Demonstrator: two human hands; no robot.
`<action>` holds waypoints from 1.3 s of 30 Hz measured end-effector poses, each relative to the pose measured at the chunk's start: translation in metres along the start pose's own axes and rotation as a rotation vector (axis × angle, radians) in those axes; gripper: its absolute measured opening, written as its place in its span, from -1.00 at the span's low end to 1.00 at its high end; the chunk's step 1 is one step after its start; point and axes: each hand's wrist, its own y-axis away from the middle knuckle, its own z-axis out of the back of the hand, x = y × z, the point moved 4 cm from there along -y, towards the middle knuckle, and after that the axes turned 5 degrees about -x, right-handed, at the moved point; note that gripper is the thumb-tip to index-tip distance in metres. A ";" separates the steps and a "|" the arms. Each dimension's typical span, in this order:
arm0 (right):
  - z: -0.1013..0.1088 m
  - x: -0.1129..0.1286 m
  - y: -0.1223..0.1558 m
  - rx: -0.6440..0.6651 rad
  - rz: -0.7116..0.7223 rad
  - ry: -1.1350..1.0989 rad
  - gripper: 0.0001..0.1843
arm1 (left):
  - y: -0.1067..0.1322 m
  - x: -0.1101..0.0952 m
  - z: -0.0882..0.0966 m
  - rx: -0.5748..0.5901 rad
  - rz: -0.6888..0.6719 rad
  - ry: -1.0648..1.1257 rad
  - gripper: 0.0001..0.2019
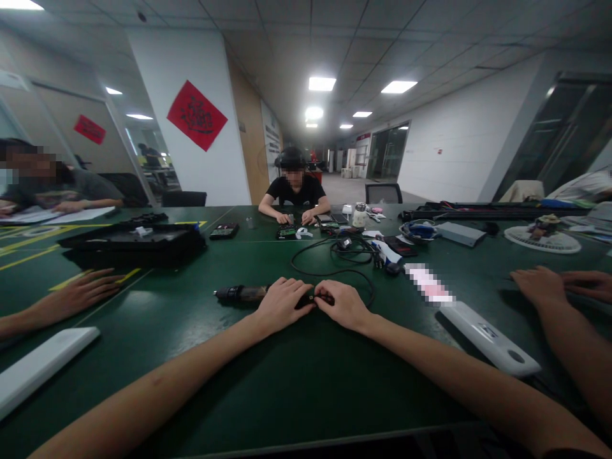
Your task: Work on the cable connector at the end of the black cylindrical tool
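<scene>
My left hand [285, 302] is wrapped over the rear of a dark, cylindrical tool with a narrow tip, perhaps an electric screwdriver [241, 293], which lies on the green table pointing left. Close against it, my right hand [342, 304] has its fingers pinched on the end of a black cable [371, 285]. Between the fingertips of both hands shows a small dark piece with a light spot; whether the cable end sits in the tool or only touches it is hidden. The cable loops behind my right hand toward the far side.
A black tray [134, 237] lies at the left, a white long case [48, 363] nearer. Right of me rests another white device [490, 338]. Other people's hands [86, 294] are on the table at both sides. A person opposite [294, 191] handles small parts.
</scene>
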 end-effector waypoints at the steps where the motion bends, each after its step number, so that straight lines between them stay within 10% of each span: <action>1: 0.002 0.003 0.001 -0.004 0.030 0.025 -0.89 | 0.000 0.001 0.000 0.031 -0.033 -0.032 -0.68; 11: 0.015 0.007 0.004 -0.125 0.021 0.025 -0.91 | 0.036 0.058 0.023 0.173 -0.165 -0.071 -0.72; 28: 0.010 0.007 0.001 -0.061 0.065 0.021 -0.84 | 0.136 0.250 0.063 0.214 0.408 -0.187 -0.46; 39: 0.009 0.008 0.001 -0.048 0.080 0.027 -0.84 | 0.155 0.262 0.070 0.165 0.555 -0.336 -0.31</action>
